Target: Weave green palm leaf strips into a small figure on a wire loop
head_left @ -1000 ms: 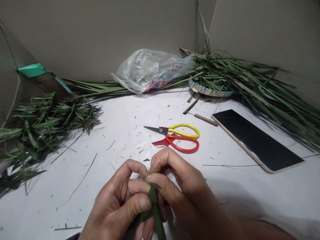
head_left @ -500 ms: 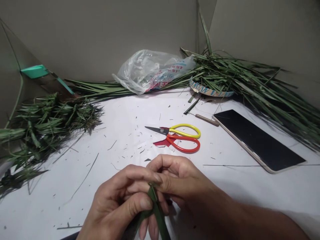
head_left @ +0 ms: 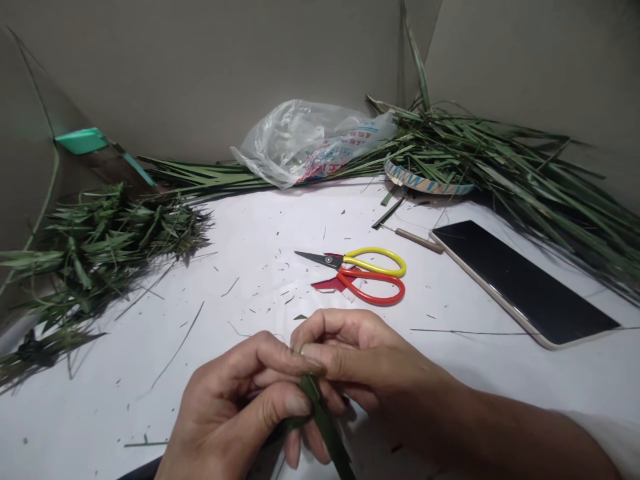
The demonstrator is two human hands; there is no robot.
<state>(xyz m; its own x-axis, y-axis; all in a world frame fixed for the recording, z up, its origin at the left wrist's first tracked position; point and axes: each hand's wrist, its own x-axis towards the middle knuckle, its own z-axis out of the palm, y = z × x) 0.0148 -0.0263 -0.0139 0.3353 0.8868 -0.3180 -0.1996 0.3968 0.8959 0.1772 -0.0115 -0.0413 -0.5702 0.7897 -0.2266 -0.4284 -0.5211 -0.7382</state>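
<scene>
A folded green leaf strip (head_left: pixel 325 420) is pinched between both hands at the bottom middle of the view, its long end hanging toward the lower edge. My left hand (head_left: pixel 240 400) is closed on it, thumb pressing from the near side. Thumb and forefinger of my right hand (head_left: pixel 355 353) pinch at the strip's upper end, touching the left fingertips; what exactly lies between them is hidden. Just beyond the hands rest scissors (head_left: pixel 373 275) with one yellow and one red handle, blades pointing left.
Woven leaf pieces (head_left: pixel 115 247) are heaped at the left. A clear plastic bag (head_left: pixel 300 140) and long leaf strips (head_left: pixel 500 153) lie along the back, by a patterned tray rim (head_left: pixel 430 183). A phone (head_left: pixel 525 280) and a thin brown-handled tool (head_left: pixel 419 241) are at the right. Scraps dot the white surface.
The right thumb and fingertips have shifted slightly at the strip's top. The strip's hanging end has swung a little to the right. The whole view has moved slightly.
</scene>
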